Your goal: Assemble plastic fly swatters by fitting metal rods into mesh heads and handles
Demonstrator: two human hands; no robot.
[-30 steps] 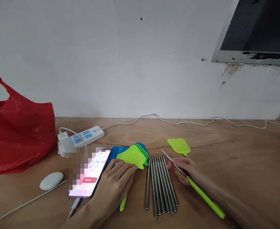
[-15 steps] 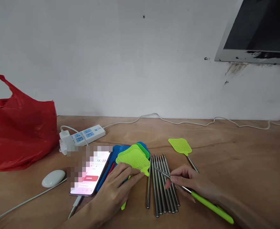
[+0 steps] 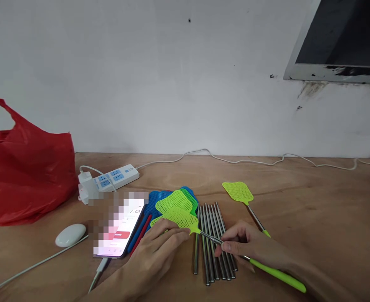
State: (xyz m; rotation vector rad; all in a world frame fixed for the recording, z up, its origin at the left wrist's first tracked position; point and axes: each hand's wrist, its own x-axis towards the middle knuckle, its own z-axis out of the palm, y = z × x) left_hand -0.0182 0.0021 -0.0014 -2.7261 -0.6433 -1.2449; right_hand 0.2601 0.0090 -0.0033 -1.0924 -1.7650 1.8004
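Note:
My left hand (image 3: pixel 164 245) is closed on a yellow-green fly swatter head (image 3: pixel 181 219), gripping it near its neck. My right hand (image 3: pixel 240 243) pinches a metal rod (image 3: pixel 210 238) with a yellow-green handle (image 3: pixel 279 274). The rod's tip meets the neck of the swatter head; how deep it sits is hidden. Under my left hand lies a pile of more heads: yellow-green (image 3: pixel 175 201), green (image 3: pixel 192 203) and blue (image 3: pixel 153 202). Between my hands, several bare metal rods (image 3: pixel 214 260) lie side by side on the table.
Another yellow-green fly swatter (image 3: pixel 238 192) lies beyond my right hand. On the left are a lit phone (image 3: pixel 122 230) with a charging cable, a white mouse (image 3: pixel 70 235), a power strip (image 3: pixel 118 177) and a red plastic bag (image 3: pixel 30 167). A thin cord runs along the wall.
My left hand has turned the swatter head so its neck points right. My right hand has brought the rod's tip to that neck, where they now meet.

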